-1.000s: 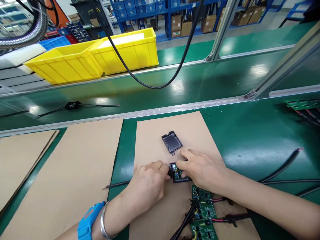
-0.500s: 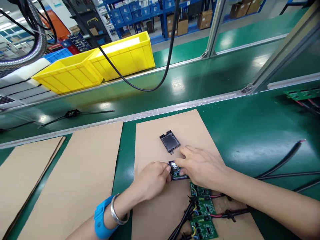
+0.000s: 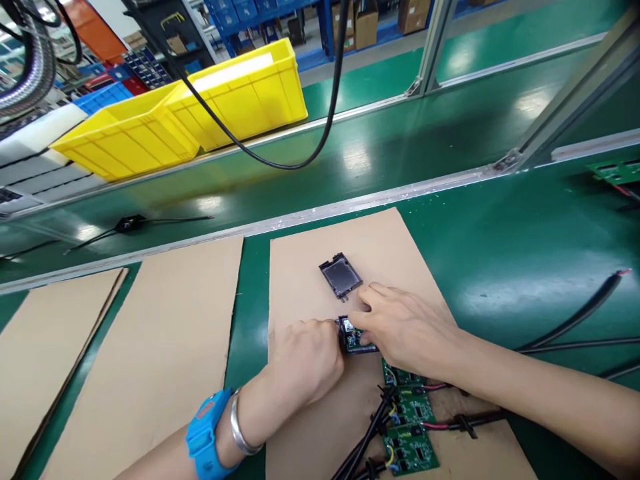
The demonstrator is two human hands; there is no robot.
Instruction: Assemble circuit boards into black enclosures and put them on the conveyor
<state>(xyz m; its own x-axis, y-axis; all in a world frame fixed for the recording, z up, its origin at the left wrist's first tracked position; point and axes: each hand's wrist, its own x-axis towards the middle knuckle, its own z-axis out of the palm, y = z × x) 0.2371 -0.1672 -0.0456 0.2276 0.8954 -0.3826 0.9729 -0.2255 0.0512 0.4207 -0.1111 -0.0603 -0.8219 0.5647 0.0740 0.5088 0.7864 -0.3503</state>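
A small black plastic case (image 3: 361,350) with a green circuit board inside lies on the middle cardboard sheet. My right hand (image 3: 405,323) grips it from the right, thumb over the board and fingers curled around the far side. At its left edge sits my left hand (image 3: 307,353), closed with the knuckles up. Its fingertips are hidden, so what they hold is unclear. Just beyond the hands lies a flat black cover (image 3: 341,275), apart from both. Below my right hand, several green circuit boards (image 3: 413,447) with black cables attached lie on the cardboard.
Two more cardboard pieces (image 3: 155,347) lie to the left. Stripped black cables (image 3: 580,313) cross the green bench (image 3: 500,260) at right. Yellow bins (image 3: 245,93) stand beyond the metal rail (image 3: 320,213), and a black cable (image 3: 300,163) hangs in front of them.
My left hand has rolled over, knuckles now up and fingertips hidden at the case's left edge. My right hand keeps its grip. The camera view has shifted slightly.
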